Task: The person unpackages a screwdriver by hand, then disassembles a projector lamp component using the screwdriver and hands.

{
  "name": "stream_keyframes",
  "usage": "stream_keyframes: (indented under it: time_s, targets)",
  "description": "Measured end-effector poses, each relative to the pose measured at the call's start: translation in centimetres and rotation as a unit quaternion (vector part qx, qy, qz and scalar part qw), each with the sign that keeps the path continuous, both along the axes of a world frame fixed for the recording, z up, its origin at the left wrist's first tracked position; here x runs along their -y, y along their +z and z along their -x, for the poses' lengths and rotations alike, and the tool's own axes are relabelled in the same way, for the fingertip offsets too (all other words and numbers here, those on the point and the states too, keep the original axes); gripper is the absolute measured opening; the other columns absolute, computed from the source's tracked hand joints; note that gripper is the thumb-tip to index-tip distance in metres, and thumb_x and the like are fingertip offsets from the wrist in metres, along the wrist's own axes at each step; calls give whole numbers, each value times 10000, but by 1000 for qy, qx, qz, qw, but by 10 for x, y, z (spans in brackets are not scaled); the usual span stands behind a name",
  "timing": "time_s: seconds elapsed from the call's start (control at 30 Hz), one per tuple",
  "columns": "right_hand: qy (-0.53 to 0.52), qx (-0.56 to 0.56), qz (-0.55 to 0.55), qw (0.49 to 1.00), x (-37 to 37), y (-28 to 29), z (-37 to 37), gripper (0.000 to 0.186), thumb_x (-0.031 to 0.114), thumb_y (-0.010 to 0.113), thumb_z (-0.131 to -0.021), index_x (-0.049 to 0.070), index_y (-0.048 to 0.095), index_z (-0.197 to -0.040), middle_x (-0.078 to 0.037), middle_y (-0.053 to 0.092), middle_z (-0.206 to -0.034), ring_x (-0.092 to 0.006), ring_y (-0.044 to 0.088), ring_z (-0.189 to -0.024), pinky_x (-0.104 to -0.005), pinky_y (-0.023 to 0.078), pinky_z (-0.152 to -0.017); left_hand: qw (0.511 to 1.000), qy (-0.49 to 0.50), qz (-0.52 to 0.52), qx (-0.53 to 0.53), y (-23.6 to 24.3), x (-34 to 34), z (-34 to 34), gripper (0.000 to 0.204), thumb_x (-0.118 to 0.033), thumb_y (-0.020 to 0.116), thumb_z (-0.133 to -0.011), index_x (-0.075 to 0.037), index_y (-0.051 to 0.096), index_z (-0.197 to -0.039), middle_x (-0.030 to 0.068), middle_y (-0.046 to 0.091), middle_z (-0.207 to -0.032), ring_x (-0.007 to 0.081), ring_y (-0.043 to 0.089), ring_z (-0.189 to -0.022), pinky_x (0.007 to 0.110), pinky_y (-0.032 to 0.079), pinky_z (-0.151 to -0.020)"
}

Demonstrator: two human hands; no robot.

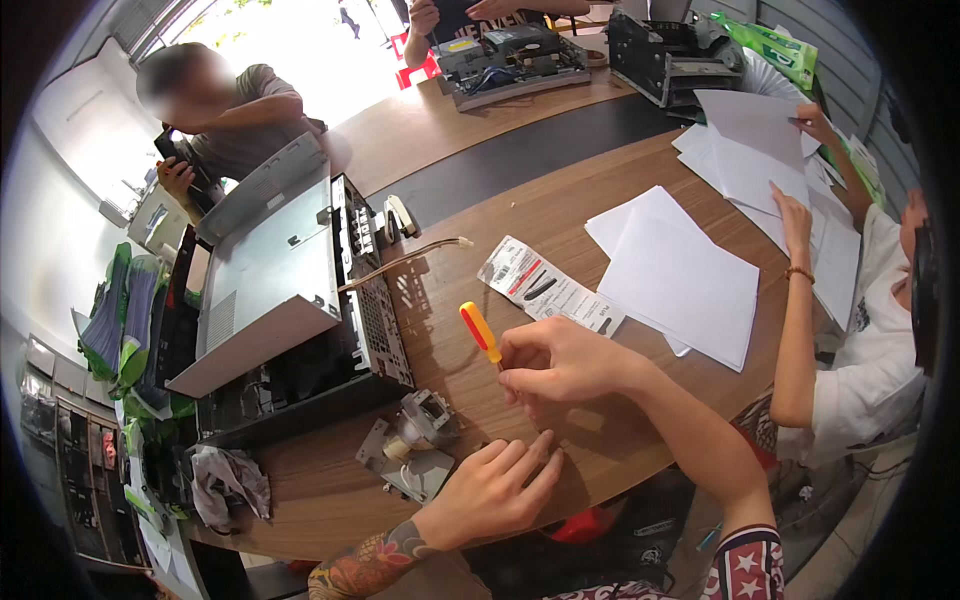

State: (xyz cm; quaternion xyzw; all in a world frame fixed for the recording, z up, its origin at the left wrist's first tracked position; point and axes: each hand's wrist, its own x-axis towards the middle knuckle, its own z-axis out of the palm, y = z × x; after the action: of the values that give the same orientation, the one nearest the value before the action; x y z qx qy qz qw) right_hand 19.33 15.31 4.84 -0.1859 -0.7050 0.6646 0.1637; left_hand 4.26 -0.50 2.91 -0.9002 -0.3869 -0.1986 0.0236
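- Head view: the screwdriver (482,335), with its orange and yellow handle, stands just left of the frame's centre, tilted with the handle up and to the left. It looks light and rigid, and the smooth plastic handle may slip; the surest hold is probably round the handle's thick part.
- The right hand (555,362) is curled tight about the tool's lower end, near the shaft, with the tip hidden behind the fingers.
- The left hand (492,490) lies flat on the wooden desk (330,490), lower centre, fingers stretched out and together, holding nothing.
- Just left of it sits a small grey metal lamp module (415,450), beside an opened grey machine (290,310).
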Motion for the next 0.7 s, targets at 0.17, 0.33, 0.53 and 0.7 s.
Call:
stream_keyframes:
  time_s: [0.17, 0.33, 0.53, 0.7]
  targets:
    - [-23, -11, 16, 1000, 0, 2, 0, 129, 62, 604, -957, -67, 602, -960, -112, 695, -780, -141, 665, -614, -286, 550, -581, 1000, -2, 3, 6, 1, -1, 0, 362, -110, 753, -744, -5, 694, -1085, 165, 698, -1157, 167, 603, -694, 290, 494, -623]
    - [-66, -61, 16, 996, -4, -3, 0, 95, 57, 618, -981, -35, 593, -981, -106, 702, -841, -135, 682, -654, -279, 571, -606, 1000, -2, 3, 16, 4, 0, 1, 348, -107, 751, -744, -3, 699, -1072, 161, 698, -1167, 155, 594, -680, 283, 486, -608]
    - [-126, -123, 21, 984, -6, 0, -2, 109, 82, 621, -982, -22, 622, -949, -78, 689, -783, -120, 644, -616, -273, 533, -561, 999, -15, -27, 42, 17, -2, 7, 376, -49, 739, -727, -11, 704, -1100, 127, 710, -1096, 154, 587, -651, 288, 469, -580]
    - [-124, -144, 16, 982, -11, -8, 0, 90, 68, 617, -982, -18, 613, -958, -80, 692, -804, -115, 646, -619, -270, 539, -567, 993, 24, -63, 96, 21, 0, 10, 407, 47, 736, -676, -38, 727, -1074, 92, 724, -973, 180, 610, -658, 305, 459, -568]
